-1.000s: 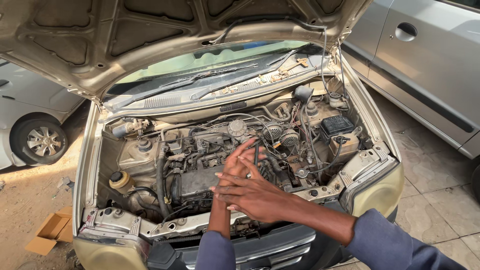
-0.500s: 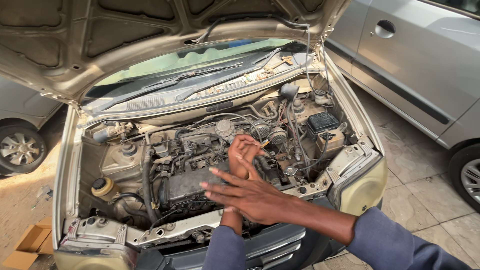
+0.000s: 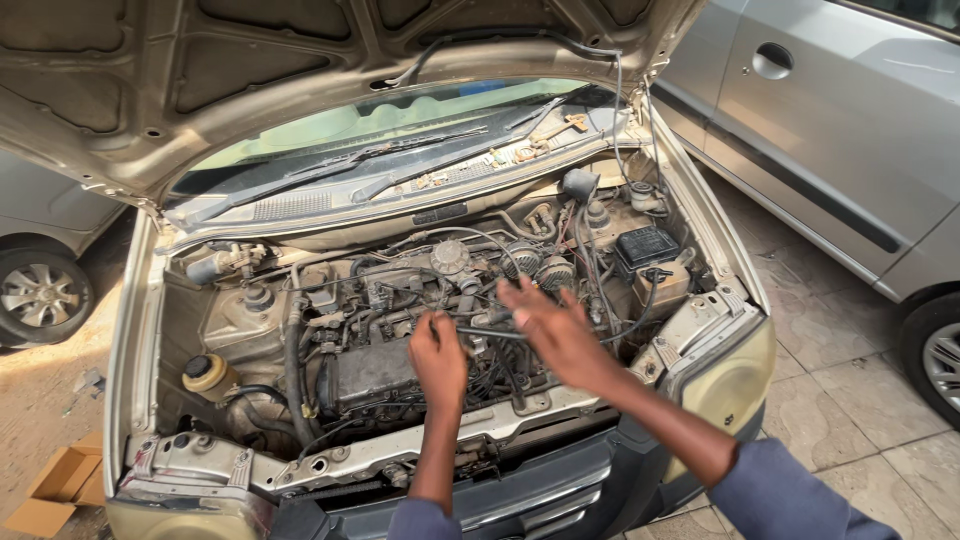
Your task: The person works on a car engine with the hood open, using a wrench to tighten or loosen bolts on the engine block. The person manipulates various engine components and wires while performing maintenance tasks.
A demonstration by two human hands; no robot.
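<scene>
Now my hands have come apart: half a second ago the right lay across the left, stacked over the middle of the engine, and at this moment they sit side by side with a gap between them. My view has also swung a little, so the engine bay (image 3: 400, 330) fills more of the picture. I judge that the hands have separated to get at the wiring and hoses below them rather than to leave the bay.

My left hand (image 3: 438, 362) reaches straight in from six o'clock, forearm nearly upright in the view, fingers curled downward into the tangle of black hoses (image 3: 490, 370) just right of the dark engine cover (image 3: 368, 375). Whether it pinches anything I cannot tell; the fingertips are hidden behind the knuckles.

My right hand (image 3: 556, 330) comes in from about four o'clock, blue sleeve (image 3: 790, 495) at the lower edge, palm down, fingers spread and blurred, hovering above the hoses and holding nothing. A thin black hose (image 3: 490, 333) runs between the two hands. The battery (image 3: 648, 250) sits at two o'clock of my right hand, the yellow-capped reservoir (image 3: 208, 372) far off at nine o'clock.
</scene>
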